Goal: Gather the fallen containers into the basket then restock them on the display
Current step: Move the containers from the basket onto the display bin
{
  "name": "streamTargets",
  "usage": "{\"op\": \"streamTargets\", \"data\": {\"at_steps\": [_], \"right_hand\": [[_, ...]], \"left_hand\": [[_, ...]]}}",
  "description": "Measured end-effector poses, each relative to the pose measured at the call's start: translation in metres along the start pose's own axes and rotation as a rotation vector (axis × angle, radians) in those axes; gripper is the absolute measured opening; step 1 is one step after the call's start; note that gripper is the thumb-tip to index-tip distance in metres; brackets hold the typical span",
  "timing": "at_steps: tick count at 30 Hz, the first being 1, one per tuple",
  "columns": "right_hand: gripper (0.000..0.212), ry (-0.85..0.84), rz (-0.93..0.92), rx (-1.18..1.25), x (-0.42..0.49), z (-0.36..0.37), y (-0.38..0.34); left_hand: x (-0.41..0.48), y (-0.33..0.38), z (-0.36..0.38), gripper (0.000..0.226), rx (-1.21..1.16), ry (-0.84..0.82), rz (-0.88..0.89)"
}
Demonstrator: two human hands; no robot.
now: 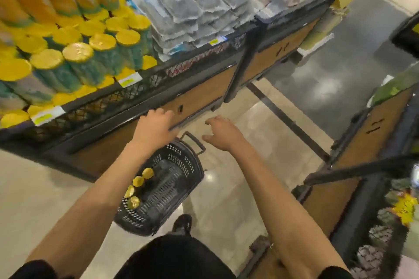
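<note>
Both arms reach forward over a black basket [181, 163] that stands on the pale floor [229, 190] at about 7 o'clock from the middle of the view, just in front of the person's dark shoe [182, 224]. Four fallen containers [138, 181] with yellow lids lie in a row along the basket's left wall, and its handle [195, 141] sticks up at the far end. The left hand [156, 127] is released and holds nothing; its fingers stretch toward the lower edge of the display [204, 93], though contact with that edge cannot be made out. The right hand [221, 133] hangs just beside it at 3 o'clock of it, fingers loosely spread, grasping nothing. At 10 o'clock the display carries the stocked containers [78, 52], upright and packed close, yellow lids over green and orange bodies, with price labels [130, 79] on the front rail. Silver and blue packets [192, 7] fill the next section at 12 o'clock. Another stand [362, 149] with wood panels is at 4 o'clock.
</note>
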State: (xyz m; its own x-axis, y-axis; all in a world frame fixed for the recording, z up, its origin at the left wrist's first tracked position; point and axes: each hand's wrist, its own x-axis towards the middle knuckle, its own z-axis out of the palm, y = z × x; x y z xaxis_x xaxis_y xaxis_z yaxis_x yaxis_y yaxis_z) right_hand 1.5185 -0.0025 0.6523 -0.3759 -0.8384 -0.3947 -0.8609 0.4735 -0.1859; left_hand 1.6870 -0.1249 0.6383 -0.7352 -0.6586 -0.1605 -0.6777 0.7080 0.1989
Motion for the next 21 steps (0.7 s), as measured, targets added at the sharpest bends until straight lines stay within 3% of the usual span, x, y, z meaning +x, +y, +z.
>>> {"op": "streamTargets", "data": {"at_steps": [13,21], "right_hand": [[0.056,-0.255,-0.453,-0.158,0.100,0.024,-0.021],[0.055,-0.401,-0.678,-0.316,0.139,0.060,-0.030]], "left_hand": [[-0.059,-0.022,0.059,0.050,-0.167,-0.111,-0.628],[-0.091,-0.002,0.115,0.039,-0.259,-0.009,-0.857]]}}
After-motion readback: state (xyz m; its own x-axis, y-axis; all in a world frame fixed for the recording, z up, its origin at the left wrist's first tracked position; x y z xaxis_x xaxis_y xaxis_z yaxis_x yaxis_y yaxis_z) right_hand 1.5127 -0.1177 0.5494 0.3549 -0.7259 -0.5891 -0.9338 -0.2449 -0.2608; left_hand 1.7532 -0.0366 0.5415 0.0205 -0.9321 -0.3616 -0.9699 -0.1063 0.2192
